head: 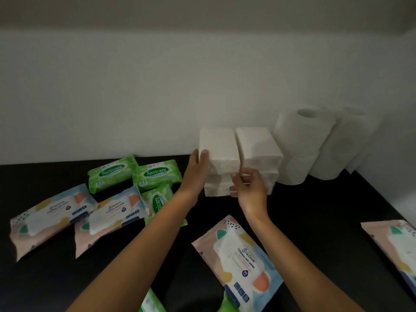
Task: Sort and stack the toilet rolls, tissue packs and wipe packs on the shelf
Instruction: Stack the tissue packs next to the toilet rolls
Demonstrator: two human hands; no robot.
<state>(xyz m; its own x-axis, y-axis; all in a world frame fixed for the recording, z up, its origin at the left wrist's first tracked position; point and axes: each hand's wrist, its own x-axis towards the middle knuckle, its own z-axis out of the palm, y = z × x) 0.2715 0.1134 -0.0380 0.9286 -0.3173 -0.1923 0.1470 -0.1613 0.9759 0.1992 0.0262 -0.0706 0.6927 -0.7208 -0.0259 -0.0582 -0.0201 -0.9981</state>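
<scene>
Head view: near the shelf's (315,210) front edge lies a pastel wipe pack (238,255), with two more pastel packs (51,217) toward the left edge. Behind those sit three green wipe packs (157,173). At the back wall stand two tissue stacks side by side. My left hand (198,165) grips the upper tissue pack (219,147) of the left stack by its left side, thumb on its front. My right hand (248,188) curls its fingers (234,189) against that stack's front; whether they grip, I cannot tell. Toilet rolls (301,136) stand stacked in the back right corner, just beside the right tissue stack (258,149).
</scene>
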